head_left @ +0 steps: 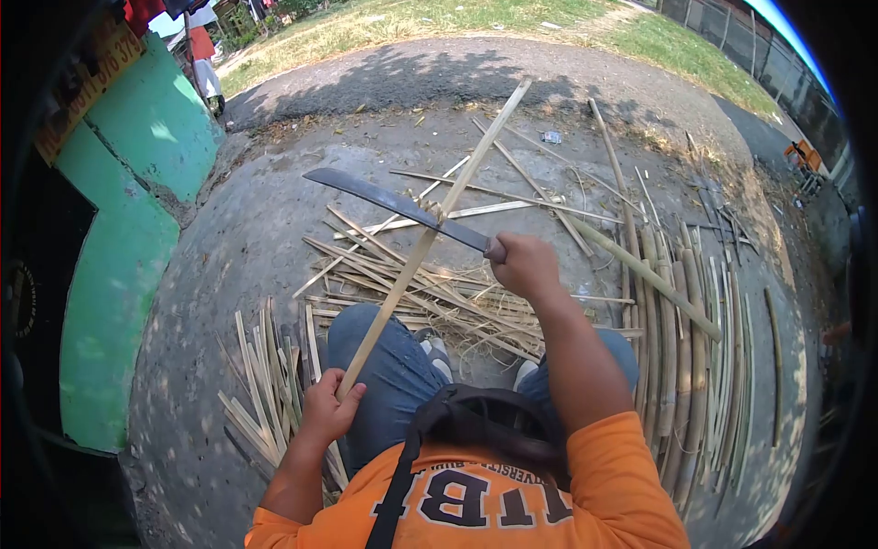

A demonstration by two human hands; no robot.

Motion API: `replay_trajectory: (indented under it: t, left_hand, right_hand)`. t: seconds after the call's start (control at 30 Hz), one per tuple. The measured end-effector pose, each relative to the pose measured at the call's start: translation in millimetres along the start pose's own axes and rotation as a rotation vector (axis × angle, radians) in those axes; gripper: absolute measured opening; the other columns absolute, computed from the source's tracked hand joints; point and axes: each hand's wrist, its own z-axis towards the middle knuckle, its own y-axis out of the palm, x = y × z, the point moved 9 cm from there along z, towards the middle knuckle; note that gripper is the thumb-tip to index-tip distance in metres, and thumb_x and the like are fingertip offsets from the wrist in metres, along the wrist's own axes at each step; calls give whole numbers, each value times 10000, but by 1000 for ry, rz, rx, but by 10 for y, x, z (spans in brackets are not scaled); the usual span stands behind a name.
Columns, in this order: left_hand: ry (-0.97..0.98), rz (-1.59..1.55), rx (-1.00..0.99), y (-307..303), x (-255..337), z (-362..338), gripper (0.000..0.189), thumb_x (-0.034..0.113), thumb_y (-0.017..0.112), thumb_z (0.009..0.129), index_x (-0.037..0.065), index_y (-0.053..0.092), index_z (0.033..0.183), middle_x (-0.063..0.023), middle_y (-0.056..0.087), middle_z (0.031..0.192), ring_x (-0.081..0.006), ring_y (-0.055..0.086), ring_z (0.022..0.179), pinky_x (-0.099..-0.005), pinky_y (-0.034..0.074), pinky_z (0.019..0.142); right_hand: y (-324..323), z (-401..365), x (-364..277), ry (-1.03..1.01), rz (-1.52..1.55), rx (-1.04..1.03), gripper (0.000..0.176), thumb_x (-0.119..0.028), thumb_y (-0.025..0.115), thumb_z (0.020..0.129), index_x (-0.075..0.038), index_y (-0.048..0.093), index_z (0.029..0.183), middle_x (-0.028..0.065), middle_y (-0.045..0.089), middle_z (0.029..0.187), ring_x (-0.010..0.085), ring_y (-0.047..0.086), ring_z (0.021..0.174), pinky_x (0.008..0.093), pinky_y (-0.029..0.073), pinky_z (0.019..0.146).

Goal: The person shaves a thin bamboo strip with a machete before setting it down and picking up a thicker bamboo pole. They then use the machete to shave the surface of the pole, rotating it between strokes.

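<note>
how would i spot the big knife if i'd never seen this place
To the right of the green wall, a person in an orange shirt holds a pale strip in the left hand. The knife is in the right hand, across that strip. It is the only dark blade, broad with a curved tip, among narrow, pale strips.

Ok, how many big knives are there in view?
1: the knife, in the right hand, its blade against the long strip that the left hand holds. More could be hidden under the loose strips.
</note>
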Motion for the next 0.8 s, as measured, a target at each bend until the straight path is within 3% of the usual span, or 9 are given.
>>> replay_trajectory:
  t: [0.17,0.37,0.6,0.73,0.8]
  left_hand:
    - [-117,80,35,-36,-262,-226,374,364,756,939,5,653,942,-120,629,676,-257,628,610,-388,492,603]
    - [-62,66,50,79,-386,-370,501,507,674,977,11,643,912,-169,620,673,-358,643,629,-434,487,601]
    - [-43,143,6,146,-325,-305,519,525,619,1006,19,635,891,-212,633,696,-428,659,670,-474,486,595]
    - [-13,145,49,156,-405,-318,517,520,603,1016,22,620,879,-218,631,698,-444,654,675,-489,479,594]
    - [-5,160,66,166,-419,-335,511,513,597,1021,23,615,877,-220,630,698,-450,651,679,-495,476,595]
  right_hand:
    - [110,25,-32,-10,78,-16,166,-275,727,807,-129,700,881,180,716,837,409,694,803,527,554,711]
    - [83,-23,-225,-159,26,-32,145,-259,726,802,-136,695,872,151,717,813,389,696,781,517,552,698]
    - [340,-337,-811,-497,-75,-196,105,-220,734,733,-168,673,800,72,692,714,313,708,716,447,521,697]
    - [333,-170,-467,-341,-177,-188,111,-221,726,743,-163,698,834,94,717,771,328,712,739,459,530,715]
    - [208,-2,-40,-111,-118,-91,127,-225,713,763,-157,713,870,114,727,801,350,712,762,482,544,723]
